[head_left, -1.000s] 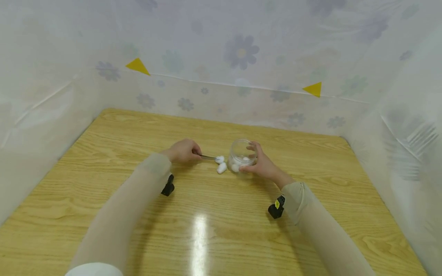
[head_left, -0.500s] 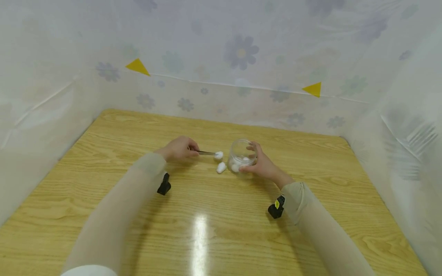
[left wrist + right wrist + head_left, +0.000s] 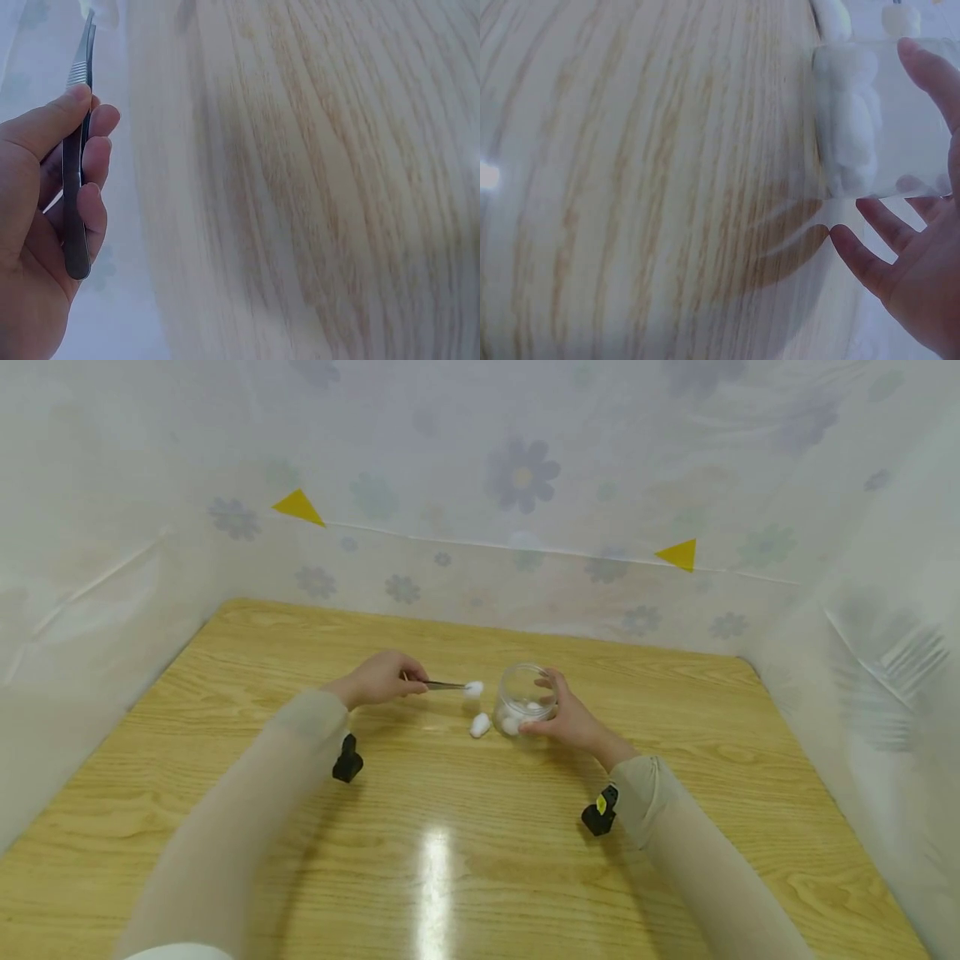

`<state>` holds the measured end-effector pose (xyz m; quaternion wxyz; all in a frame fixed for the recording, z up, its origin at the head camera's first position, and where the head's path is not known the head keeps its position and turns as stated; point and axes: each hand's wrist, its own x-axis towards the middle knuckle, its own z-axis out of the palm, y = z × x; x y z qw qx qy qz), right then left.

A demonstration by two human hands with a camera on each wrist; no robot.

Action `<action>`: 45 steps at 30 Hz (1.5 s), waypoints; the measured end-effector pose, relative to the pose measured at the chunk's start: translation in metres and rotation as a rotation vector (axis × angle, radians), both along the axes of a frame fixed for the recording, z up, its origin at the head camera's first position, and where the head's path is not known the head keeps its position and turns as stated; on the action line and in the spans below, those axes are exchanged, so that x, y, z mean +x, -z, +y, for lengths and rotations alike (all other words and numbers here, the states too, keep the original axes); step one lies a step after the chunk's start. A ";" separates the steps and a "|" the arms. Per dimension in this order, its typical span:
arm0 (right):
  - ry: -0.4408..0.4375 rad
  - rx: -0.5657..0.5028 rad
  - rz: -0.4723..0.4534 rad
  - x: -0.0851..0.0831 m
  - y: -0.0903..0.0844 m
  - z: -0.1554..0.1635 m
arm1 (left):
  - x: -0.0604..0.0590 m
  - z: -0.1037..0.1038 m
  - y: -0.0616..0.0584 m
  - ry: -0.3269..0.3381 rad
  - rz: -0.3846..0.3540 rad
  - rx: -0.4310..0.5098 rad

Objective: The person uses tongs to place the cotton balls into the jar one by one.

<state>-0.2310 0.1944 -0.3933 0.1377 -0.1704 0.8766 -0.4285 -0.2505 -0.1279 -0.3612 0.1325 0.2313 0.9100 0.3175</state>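
My left hand [image 3: 386,677] holds metal tweezers [image 3: 75,172] between thumb and fingers. Their tips pinch a white cotton ball [image 3: 473,689], raised above the table to the left of the jar. A clear, open-topped jar [image 3: 517,681] stands on the table with several white cotton balls [image 3: 853,127] at its bottom. Around the jar's right side curve the thumb and fingers of my right hand [image 3: 567,720]. Another cotton ball [image 3: 480,725] lies on the wood just left of the jar.
The wood-grain table [image 3: 480,877] reaches a flower-patterned sheet [image 3: 442,485] at the back and pale sheeting at both sides. Two yellow triangles [image 3: 300,507] mark the back sheet. Each wrist carries a small black camera [image 3: 347,760].
The tweezers have lifted one cotton ball off the table beside the other one. My left hand has moved back and to the left. The right hand and jar stay put.
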 end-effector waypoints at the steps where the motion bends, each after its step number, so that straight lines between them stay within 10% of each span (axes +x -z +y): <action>1: -0.001 0.001 0.000 0.000 0.000 0.000 | 0.000 -0.001 -0.001 -0.002 0.000 0.002; 45: -0.010 0.014 0.004 -0.001 0.001 0.001 | -0.007 0.020 -0.039 -0.019 0.001 0.078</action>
